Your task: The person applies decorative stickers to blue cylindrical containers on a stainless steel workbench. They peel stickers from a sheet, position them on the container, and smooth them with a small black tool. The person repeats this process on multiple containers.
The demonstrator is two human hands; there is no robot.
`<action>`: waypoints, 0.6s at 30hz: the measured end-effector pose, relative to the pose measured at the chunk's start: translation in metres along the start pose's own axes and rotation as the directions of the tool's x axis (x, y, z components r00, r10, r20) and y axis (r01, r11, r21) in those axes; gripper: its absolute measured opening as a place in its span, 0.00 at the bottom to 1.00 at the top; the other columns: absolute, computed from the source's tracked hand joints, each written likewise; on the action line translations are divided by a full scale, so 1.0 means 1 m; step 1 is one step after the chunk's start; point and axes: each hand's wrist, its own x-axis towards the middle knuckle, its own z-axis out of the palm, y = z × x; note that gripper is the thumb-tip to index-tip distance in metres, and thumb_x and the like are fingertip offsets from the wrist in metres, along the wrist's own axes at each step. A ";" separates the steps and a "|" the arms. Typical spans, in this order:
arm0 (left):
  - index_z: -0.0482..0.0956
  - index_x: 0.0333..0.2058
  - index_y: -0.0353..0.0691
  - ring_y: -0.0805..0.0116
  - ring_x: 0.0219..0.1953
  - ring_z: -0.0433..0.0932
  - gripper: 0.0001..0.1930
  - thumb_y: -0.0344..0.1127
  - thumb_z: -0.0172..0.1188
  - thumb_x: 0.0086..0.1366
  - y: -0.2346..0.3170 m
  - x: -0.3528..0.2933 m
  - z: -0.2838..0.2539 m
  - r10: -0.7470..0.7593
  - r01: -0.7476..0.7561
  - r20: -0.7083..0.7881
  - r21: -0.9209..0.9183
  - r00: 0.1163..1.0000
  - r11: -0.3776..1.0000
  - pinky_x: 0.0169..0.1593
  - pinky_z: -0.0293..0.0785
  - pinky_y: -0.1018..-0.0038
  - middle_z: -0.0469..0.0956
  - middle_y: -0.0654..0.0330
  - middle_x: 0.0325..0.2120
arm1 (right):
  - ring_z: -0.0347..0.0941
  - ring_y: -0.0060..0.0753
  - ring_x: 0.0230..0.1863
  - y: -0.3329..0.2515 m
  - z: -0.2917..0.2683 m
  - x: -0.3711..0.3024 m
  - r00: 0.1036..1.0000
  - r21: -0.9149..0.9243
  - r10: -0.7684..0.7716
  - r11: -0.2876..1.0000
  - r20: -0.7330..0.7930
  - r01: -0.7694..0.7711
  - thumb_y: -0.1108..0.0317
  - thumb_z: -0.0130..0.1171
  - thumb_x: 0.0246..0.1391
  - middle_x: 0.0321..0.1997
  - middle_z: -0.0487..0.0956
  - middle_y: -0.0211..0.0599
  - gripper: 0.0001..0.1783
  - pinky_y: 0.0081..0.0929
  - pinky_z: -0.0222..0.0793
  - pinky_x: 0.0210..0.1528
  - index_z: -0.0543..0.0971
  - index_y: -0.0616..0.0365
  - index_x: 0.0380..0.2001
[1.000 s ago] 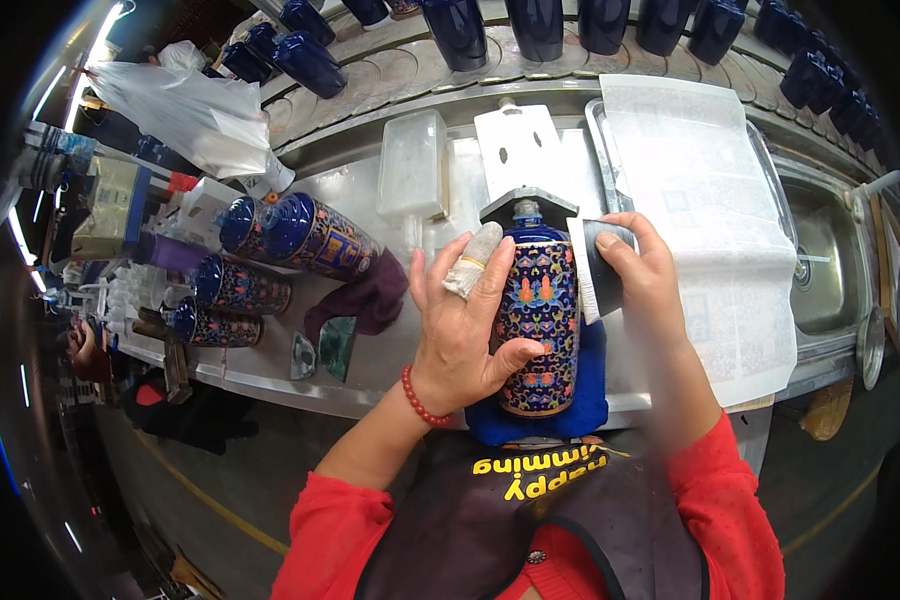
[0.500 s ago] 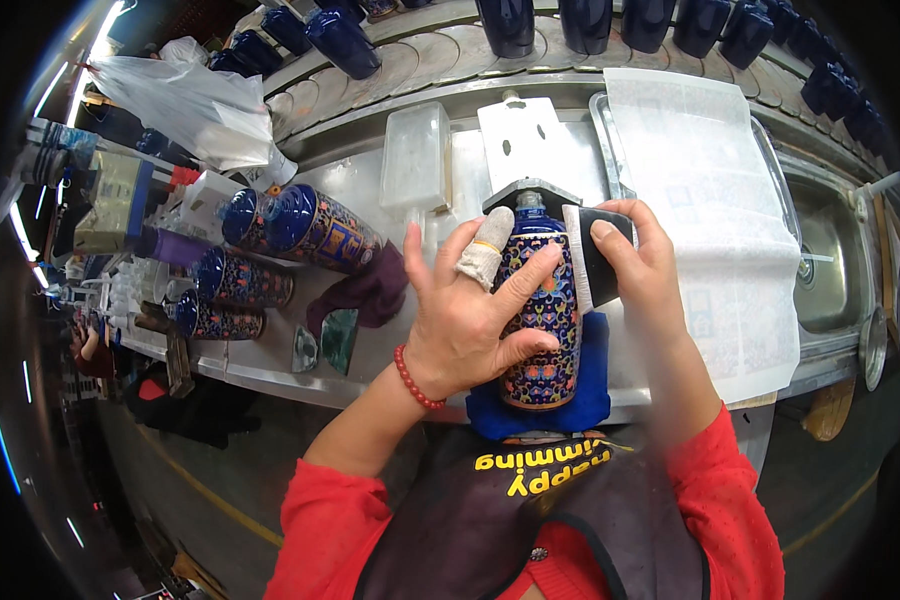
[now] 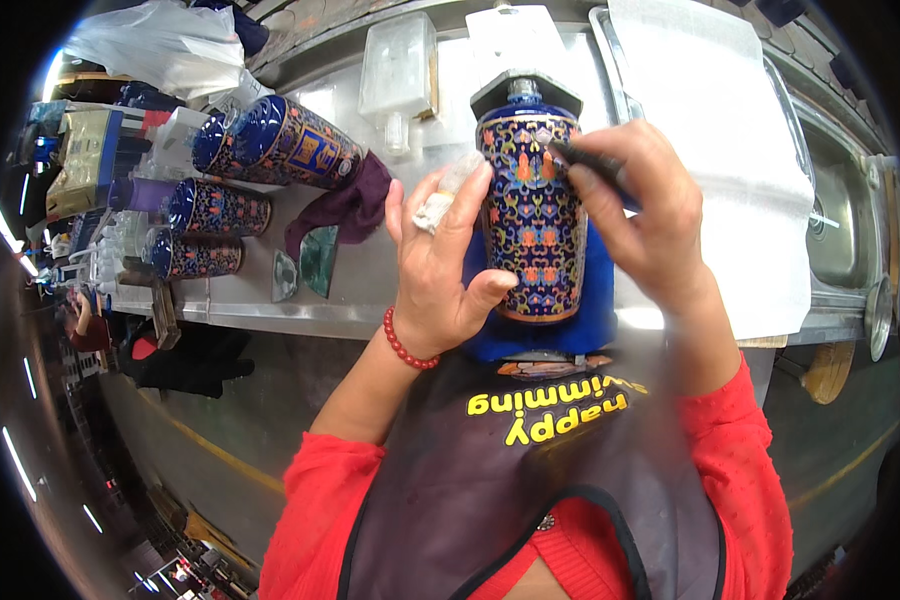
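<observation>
Blue cloth (image 3: 597,290): nearest, beneath the patterned bottle (image 3: 533,225).
Left hand (image 3: 435,265): fingers spread at the bottle's left side, thumb over its near part.
Bottle: between both hands, neck pointing far.
Right hand (image 3: 660,210): thumb and fingers pinching a dark tool (image 3: 598,166), tip at the bottle's far part.
Black rest (image 3: 560,93): behind the bottle's neck.
Clear bottle (image 3: 398,70): far left.
</observation>
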 end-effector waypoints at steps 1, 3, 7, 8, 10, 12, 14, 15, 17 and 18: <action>0.69 0.66 0.32 0.44 0.63 0.66 0.45 0.71 0.43 0.70 0.002 -0.010 0.001 -0.012 0.011 -0.014 -0.018 1.000 1.000 0.71 0.37 0.43 0.75 0.47 0.59 | 0.71 0.43 0.32 -0.006 -0.001 -0.005 0.993 -0.046 -0.114 0.992 0.022 0.115 0.77 0.68 0.43 0.30 0.75 0.36 0.17 0.37 0.67 0.35 0.81 0.56 0.40; 0.69 0.65 0.32 0.44 0.63 0.67 0.45 0.71 0.41 0.71 0.005 -0.029 0.003 -0.013 0.013 -0.001 -0.009 1.000 1.000 0.72 0.38 0.44 0.74 0.46 0.60 | 0.70 0.41 0.33 -0.020 -0.009 -0.021 0.954 -0.042 -0.248 0.965 0.167 0.258 0.75 0.67 0.40 0.33 0.74 0.32 0.17 0.36 0.66 0.38 0.83 0.54 0.38; 0.74 0.63 0.33 0.46 0.66 0.65 0.44 0.71 0.38 0.72 0.018 -0.061 0.007 0.032 -0.036 0.045 0.082 0.998 0.996 0.73 0.35 0.45 0.71 0.42 0.63 | 0.71 0.37 0.33 -0.033 -0.026 -0.053 0.881 0.243 -0.315 0.940 0.352 0.240 0.75 0.68 0.41 0.32 0.75 0.32 0.14 0.33 0.67 0.36 0.84 0.55 0.37; 0.74 0.63 0.34 0.47 0.66 0.64 0.43 0.71 0.38 0.72 0.022 -0.066 0.009 0.074 -0.080 0.054 0.122 0.996 0.989 0.73 0.34 0.45 0.71 0.42 0.63 | 0.72 0.37 0.32 -0.030 -0.028 -0.059 0.914 0.254 -0.210 0.959 0.347 0.124 0.75 0.68 0.42 0.32 0.76 0.34 0.14 0.33 0.67 0.35 0.84 0.57 0.37; 0.75 0.62 0.35 0.48 0.68 0.62 0.42 0.70 0.40 0.72 0.027 -0.073 0.011 0.060 -0.073 0.074 0.175 0.995 0.982 0.73 0.33 0.43 0.71 0.42 0.63 | 0.74 0.38 0.32 -0.022 -0.033 -0.068 0.959 0.309 -0.038 0.950 0.282 -0.054 0.77 0.70 0.43 0.32 0.79 0.37 0.14 0.32 0.68 0.33 0.84 0.59 0.37; 0.75 0.62 0.36 0.48 0.68 0.61 0.42 0.70 0.41 0.72 0.030 -0.075 0.013 0.076 -0.091 0.076 0.220 0.994 0.971 0.73 0.34 0.42 0.71 0.43 0.62 | 0.74 0.30 0.32 -0.014 -0.034 -0.073 0.976 0.325 0.058 0.937 0.212 -0.126 0.79 0.69 0.50 0.34 0.79 0.39 0.14 0.23 0.67 0.35 0.81 0.65 0.42; 0.75 0.63 0.36 0.47 0.67 0.62 0.40 0.69 0.43 0.72 0.033 -0.075 0.013 0.122 -0.143 0.098 0.244 0.988 0.959 0.73 0.34 0.41 0.71 0.42 0.62 | 0.74 0.27 0.33 -0.010 -0.035 -0.078 0.953 0.342 0.183 0.903 0.241 -0.259 0.77 0.67 0.55 0.35 0.79 0.39 0.12 0.22 0.67 0.35 0.80 0.65 0.43; 0.74 0.63 0.35 0.45 0.66 0.63 0.41 0.69 0.43 0.71 0.034 -0.075 0.013 0.144 -0.171 0.118 0.269 0.983 0.948 0.73 0.34 0.42 0.71 0.40 0.62 | 0.74 0.27 0.34 -0.010 -0.035 -0.080 0.947 0.334 0.210 0.899 0.241 -0.285 0.77 0.67 0.55 0.35 0.79 0.39 0.12 0.22 0.67 0.35 0.80 0.66 0.43; 0.74 0.63 0.37 0.44 0.66 0.63 0.39 0.67 0.46 0.72 0.036 -0.076 0.012 0.127 -0.156 0.121 0.276 0.985 0.949 0.73 0.35 0.42 0.71 0.40 0.62 | 0.74 0.26 0.34 -0.011 -0.035 -0.083 0.933 0.326 0.253 0.886 0.258 -0.330 0.76 0.66 0.57 0.35 0.79 0.39 0.11 0.22 0.67 0.36 0.80 0.66 0.43; 0.75 0.63 0.40 0.46 0.67 0.62 0.37 0.66 0.45 0.72 0.037 -0.076 0.013 0.136 -0.163 0.109 0.296 0.985 0.941 0.73 0.34 0.41 0.71 0.43 0.62 | 0.74 0.26 0.34 -0.012 -0.035 -0.085 0.945 0.320 0.232 0.899 0.231 -0.299 0.76 0.66 0.57 0.35 0.79 0.39 0.11 0.22 0.68 0.36 0.80 0.66 0.43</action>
